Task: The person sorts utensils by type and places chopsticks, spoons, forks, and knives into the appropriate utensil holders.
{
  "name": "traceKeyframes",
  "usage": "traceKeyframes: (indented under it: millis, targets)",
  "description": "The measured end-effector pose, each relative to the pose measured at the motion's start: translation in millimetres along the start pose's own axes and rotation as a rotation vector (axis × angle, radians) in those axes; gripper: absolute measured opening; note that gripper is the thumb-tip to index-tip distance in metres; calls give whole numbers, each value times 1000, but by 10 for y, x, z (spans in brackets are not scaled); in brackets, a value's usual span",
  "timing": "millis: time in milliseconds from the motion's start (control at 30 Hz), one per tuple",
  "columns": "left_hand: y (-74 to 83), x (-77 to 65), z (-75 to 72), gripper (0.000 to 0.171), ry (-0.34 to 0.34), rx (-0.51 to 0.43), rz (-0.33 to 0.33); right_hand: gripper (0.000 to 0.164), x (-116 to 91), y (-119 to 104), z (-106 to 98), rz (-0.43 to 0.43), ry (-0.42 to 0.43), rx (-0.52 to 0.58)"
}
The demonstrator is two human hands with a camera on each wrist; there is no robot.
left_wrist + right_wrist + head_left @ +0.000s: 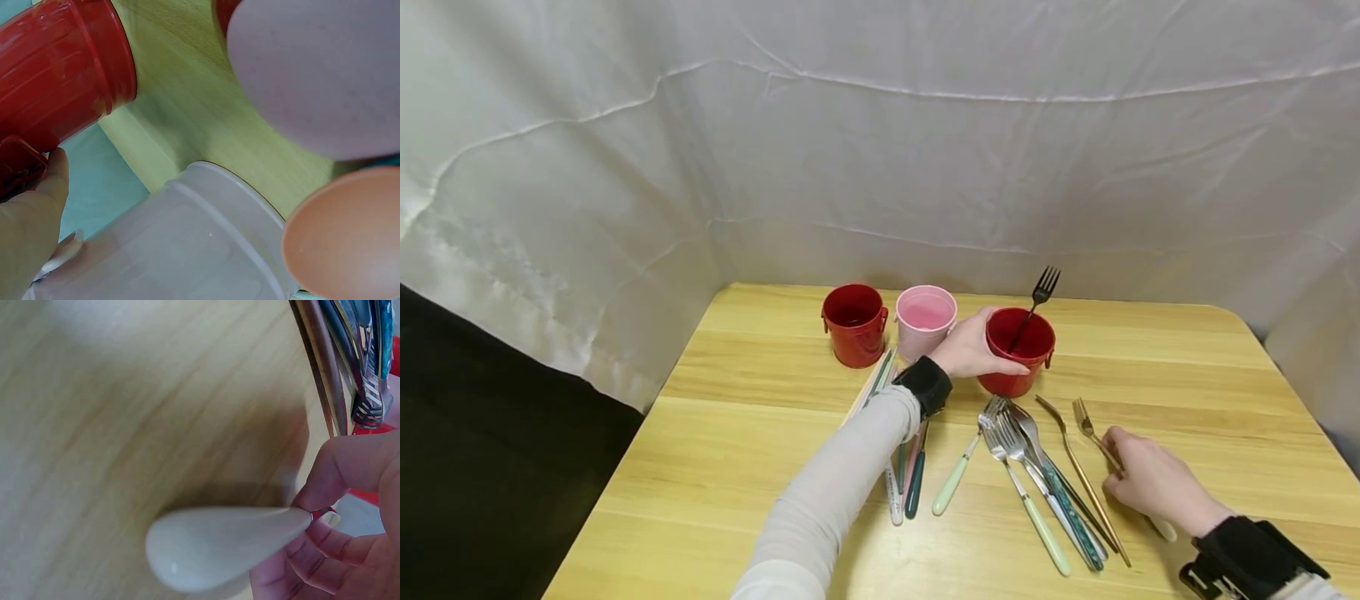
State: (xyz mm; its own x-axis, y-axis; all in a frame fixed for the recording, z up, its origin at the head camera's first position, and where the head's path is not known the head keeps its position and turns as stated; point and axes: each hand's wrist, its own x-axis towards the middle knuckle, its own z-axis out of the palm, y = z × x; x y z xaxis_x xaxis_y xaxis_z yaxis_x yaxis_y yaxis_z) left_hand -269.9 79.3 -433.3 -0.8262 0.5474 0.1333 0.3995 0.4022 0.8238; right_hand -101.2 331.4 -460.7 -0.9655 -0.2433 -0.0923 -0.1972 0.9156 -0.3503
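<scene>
My left hand (973,346) grips the rim and side of the right-hand red bucket (1006,385). A black fork (1045,287) stands tilted in that bucket, tines up. In the left wrist view a finger lies by the red bucket's (56,75) handle, with the pink bucket (187,240) beside it. At the right, my right hand (1153,479) pinches a gold fork (1084,419) with a white handle, its tines pointing away from me. The right wrist view shows the rounded white handle (219,547) between thumb and fingers, just over the wood.
Left of the gripped bucket stand a pink bucket (917,343) and another red bucket (859,343). Several forks and other cutlery (1048,492) lie between the hands, beside a long gold utensil (1086,483). Slim sticks and handles (915,492) lie partly under the left forearm.
</scene>
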Motion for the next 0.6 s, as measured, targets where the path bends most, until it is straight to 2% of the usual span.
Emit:
traceKeyframes:
  millis: [233,500,600]
  targets:
    - [10,-17,-7,82,1,-8,0,27,5,63,-12,-22,36,83]
    - [31,-28,-25,83,-1,-4,-8,28,-9,90,-77,45,8,225]
    - [24,-27,-18,83,1,-3,-10,26,-6,86,-87,46,38,266]
